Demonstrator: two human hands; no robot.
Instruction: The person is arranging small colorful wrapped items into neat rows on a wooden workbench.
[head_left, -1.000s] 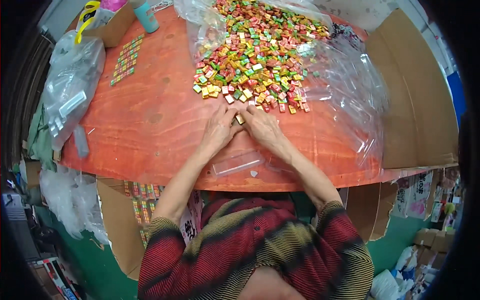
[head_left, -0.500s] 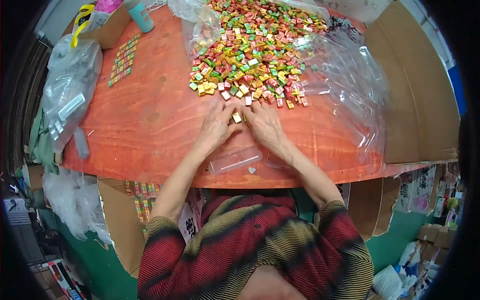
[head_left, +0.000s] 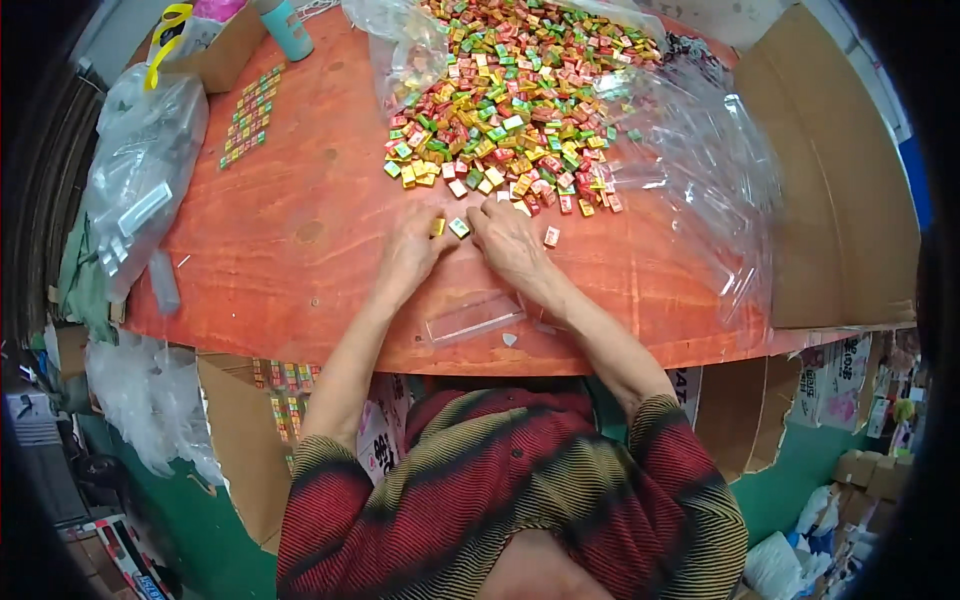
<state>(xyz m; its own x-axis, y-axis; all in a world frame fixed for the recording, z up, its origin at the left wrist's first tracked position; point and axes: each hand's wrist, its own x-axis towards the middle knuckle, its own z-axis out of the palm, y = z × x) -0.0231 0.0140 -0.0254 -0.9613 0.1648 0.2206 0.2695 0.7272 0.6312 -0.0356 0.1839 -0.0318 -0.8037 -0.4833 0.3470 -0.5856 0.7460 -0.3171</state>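
Two hands, left hand (head_left: 415, 248) & right hand (head_left: 507, 240), on small wrapped candies (head_left: 448, 227), by multicolour pile (head_left: 510, 110).

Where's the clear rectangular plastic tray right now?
In the head view, the clear rectangular plastic tray lies near the orange table's front edge, between the forearms, below both hands.

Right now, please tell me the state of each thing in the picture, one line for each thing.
left hand: palm down on the table, fingertips at a yellow candy.
right hand: palm down, fingertips beside a green-and-white candy.
candy pile: loose, spread out on clear plastic.
clear tray: empty, lying near the table edge.
teal bottle: upright, capped.
candy rows: lined up neatly.
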